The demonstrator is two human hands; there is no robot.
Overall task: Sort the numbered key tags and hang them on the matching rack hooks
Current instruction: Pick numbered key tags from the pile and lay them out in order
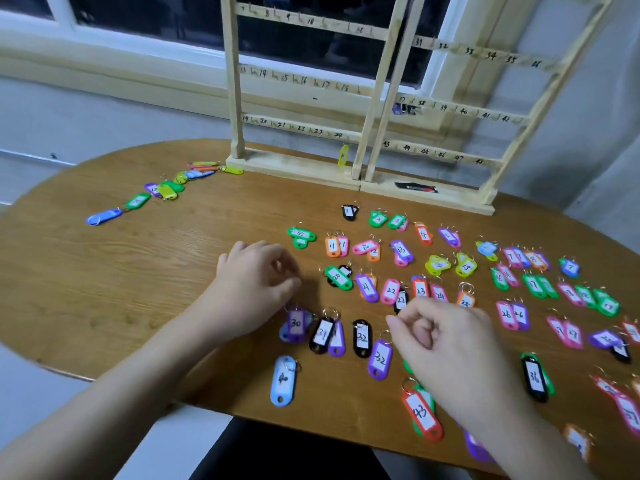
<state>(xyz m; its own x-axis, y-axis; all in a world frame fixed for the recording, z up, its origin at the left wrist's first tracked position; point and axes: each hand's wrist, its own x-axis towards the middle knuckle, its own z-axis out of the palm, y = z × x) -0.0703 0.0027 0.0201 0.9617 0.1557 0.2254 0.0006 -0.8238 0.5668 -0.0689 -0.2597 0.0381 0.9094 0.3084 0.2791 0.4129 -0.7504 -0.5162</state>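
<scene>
Hovering right hand (446, 341) beside purple tag 32 (380, 359), apart

A rounded wooden table (121, 271) stands near a grey wall (86, 116). Beyond it, a white-framed window (138, 32) shows darkness outside.

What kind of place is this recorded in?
Likely an indoor room set up for a sorting exercise, at night: a wooden table pushed against a dark window, two numbered wooden racks, and key tags laid in rows.
</scene>
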